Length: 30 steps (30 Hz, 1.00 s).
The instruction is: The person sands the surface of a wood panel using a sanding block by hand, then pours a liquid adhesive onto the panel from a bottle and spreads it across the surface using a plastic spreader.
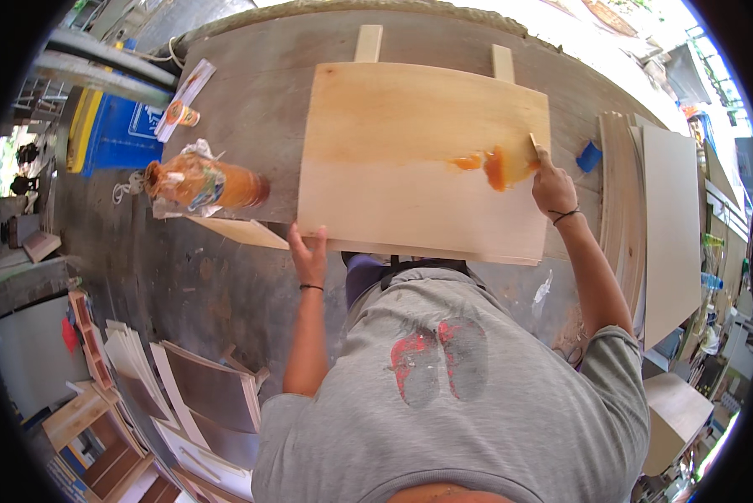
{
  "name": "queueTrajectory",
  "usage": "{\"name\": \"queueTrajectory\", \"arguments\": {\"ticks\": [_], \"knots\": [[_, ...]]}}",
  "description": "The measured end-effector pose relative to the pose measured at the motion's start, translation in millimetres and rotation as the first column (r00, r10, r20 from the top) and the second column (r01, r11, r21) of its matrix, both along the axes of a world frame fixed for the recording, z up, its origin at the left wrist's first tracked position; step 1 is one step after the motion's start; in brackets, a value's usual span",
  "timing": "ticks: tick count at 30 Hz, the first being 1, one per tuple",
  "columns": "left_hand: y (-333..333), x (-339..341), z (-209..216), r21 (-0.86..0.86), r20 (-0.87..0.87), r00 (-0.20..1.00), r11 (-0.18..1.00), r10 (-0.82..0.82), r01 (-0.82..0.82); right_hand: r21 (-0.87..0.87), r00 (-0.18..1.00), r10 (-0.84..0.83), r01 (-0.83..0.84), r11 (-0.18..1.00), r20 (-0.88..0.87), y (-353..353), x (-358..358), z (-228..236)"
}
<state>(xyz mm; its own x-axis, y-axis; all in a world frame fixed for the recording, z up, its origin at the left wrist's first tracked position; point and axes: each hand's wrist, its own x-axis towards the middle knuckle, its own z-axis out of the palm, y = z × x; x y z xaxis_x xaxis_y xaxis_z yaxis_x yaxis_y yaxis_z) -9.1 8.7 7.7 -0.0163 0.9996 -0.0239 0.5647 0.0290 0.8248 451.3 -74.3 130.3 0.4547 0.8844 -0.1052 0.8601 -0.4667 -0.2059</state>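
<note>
Beside the left of the bench [251, 92] stands a blue bin [125, 138] with a yellow edge. On the bench I see a small orange-and-white cup [183, 113], then, nearer me, a bottle [234, 184] of orange-brown liquid. Next comes my left hand [311, 261], fingers apart at the near left corner of a pale wooden board [385, 126]; from above I cannot tell whether they grip its edge or merely touch it. The board lies before my body, two wooden strips [369, 44] showing past its far edge. An orange puddle [495, 170] spreads over its right half. Near the right edge, my right hand [554, 189] pinches a thin pale tool [534, 145] between its fingers, just beside the puddle. Farther right sit a small blue object [589, 157] and stacked panels [672, 218].
</note>
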Motion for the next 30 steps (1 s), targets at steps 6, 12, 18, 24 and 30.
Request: {"name": "queueTrajectory", "arguments": {"ticks": [6,12,18,24,30], "knots": [[-1,-9,19,-0.038,0.121,0.986,0.992,-0.116,0.121,0.028,0.977,-0.198,0.201,0.979,-0.081,56,-71,-3],[1,-42,17,0.027,0.228,0.921,0.947,-0.317,0.319,0.027,0.976,-0.125,0.132,0.991,-0.178,126,-180,-11],[62,-82,64,0.365,0.239,0.971,0.928,-0.016,-0.074,0.063,0.967,0.062,-0.048,0.997,-0.246,187,-288,-12],[156,-92,136,0.463,0.258,0.955,0.886,-0.143,0.008,0.037,0.935,0.167,-0.163,0.986,-0.314,232,-374,-2],[184,-100,151,0.419,0.539,0.8,0.908,-0.262,0.016,0.312,0.853,0.333,-0.215,0.926,-0.401,201,-371,8]]}}
